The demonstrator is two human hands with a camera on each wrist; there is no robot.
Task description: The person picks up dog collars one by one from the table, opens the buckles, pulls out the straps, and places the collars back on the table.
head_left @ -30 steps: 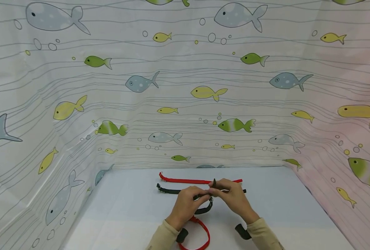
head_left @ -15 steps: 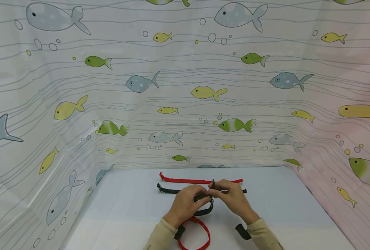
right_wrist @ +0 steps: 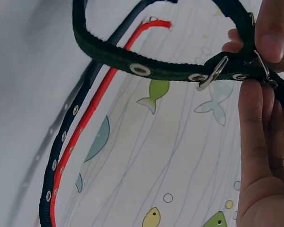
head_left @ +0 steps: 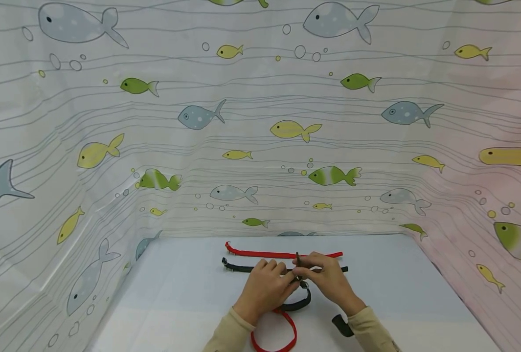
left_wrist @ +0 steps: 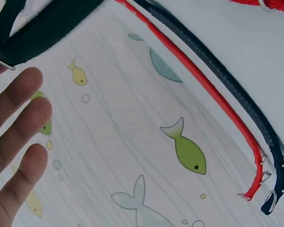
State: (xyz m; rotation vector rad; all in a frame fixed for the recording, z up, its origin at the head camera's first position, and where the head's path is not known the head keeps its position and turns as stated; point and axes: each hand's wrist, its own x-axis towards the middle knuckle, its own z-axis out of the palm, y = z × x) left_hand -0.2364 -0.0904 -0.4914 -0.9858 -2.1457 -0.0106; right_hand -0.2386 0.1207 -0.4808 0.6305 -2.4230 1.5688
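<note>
A dark collar (right_wrist: 165,73) with metal-rimmed holes, a D-ring and a metal buckle is held up between both hands; its hanging loop (head_left: 302,305) shows below them. My right hand (head_left: 328,278) pinches it by the buckle, thumb above and fingers below in the right wrist view. From the other side my left hand (head_left: 264,288) holds the collar. Its other fingers (left_wrist: 23,123) spread away from the strap in the left wrist view. The left thumb's grip is mostly hidden. A short strap end (head_left: 297,259) sticks up by the right fingers.
Behind the hands, a red collar (head_left: 260,254) and a black collar (head_left: 238,268) lie stretched out side by side on the white table (head_left: 168,303). Closer in lies a red collar (head_left: 294,332) closed in a ring. Fish-printed sheeting (head_left: 260,195) walls the back and sides.
My left hand has turned, its knuckles now higher and its wrist device hidden. The collar's hanging loop has shifted right and slightly down. My right hand has stayed nearly still.
</note>
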